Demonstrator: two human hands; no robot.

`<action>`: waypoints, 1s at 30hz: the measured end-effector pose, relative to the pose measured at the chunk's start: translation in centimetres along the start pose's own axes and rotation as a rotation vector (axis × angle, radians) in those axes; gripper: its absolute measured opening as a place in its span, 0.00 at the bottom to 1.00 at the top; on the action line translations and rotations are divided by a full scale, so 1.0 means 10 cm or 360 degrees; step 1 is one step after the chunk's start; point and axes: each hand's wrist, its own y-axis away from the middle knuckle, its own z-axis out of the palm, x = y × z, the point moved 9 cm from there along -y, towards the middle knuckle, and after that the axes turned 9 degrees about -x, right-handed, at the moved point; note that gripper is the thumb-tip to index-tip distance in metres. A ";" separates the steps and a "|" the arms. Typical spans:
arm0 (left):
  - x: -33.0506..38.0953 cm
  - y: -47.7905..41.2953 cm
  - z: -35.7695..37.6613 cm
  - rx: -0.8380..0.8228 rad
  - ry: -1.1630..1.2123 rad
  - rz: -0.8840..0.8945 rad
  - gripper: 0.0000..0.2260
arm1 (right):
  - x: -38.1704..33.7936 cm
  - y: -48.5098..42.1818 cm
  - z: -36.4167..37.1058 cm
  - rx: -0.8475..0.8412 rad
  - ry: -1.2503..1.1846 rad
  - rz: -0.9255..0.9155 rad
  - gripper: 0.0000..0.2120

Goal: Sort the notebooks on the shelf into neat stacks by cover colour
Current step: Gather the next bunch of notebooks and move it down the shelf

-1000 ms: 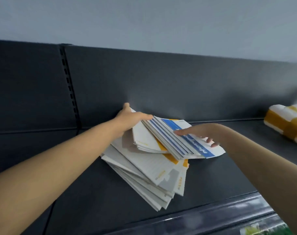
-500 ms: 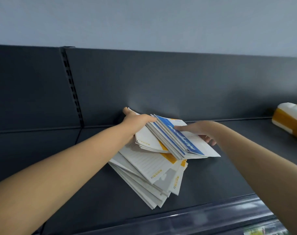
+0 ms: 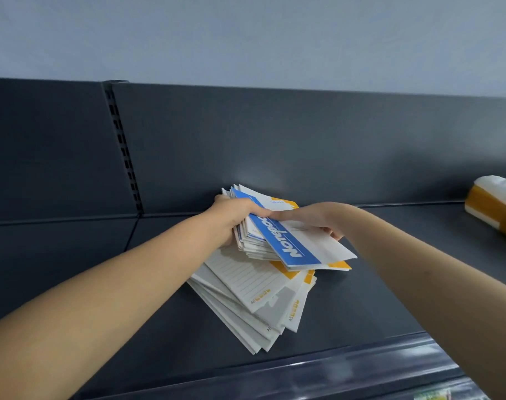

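Observation:
A bundle of blue-banded notebooks [image 3: 286,243] is lifted at a tilt above the dark shelf [image 3: 376,301]. My left hand [image 3: 231,217] grips the bundle's far left edge, thumb on top. My right hand [image 3: 318,217] holds its right side, fingers curled under the top cover. Beneath them a fanned, untidy pile of white notebooks with yellow bands [image 3: 254,301] lies flat on the shelf.
A yellow-and-white wrapped pack [image 3: 497,206] lies on the shelf at the far right. The dark back panel [image 3: 303,145] rises right behind the notebooks, with a slotted upright [image 3: 122,145] at left. The shelf's front rail [image 3: 332,368] runs along the bottom.
Both hands have drawn the blue notebooks together into a tighter bundle and tipped it up towards the back panel. My left thumb now lies over the top cover.

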 end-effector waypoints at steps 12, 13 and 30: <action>0.15 0.40 -0.56 -0.0213 -0.0036 -0.0006 0.10 | -0.44 0.29 0.18 -0.0157 -0.0552 -0.0346 0.26; 0.15 0.46 -0.68 -0.0228 -0.0048 0.0014 0.13 | -0.54 0.33 0.25 -0.0089 -0.0559 -0.0331 0.28; 0.06 1.52 -3.84 0.0082 -0.0614 0.0052 0.25 | -2.88 0.73 2.89 -0.0095 -0.0652 -0.0481 0.19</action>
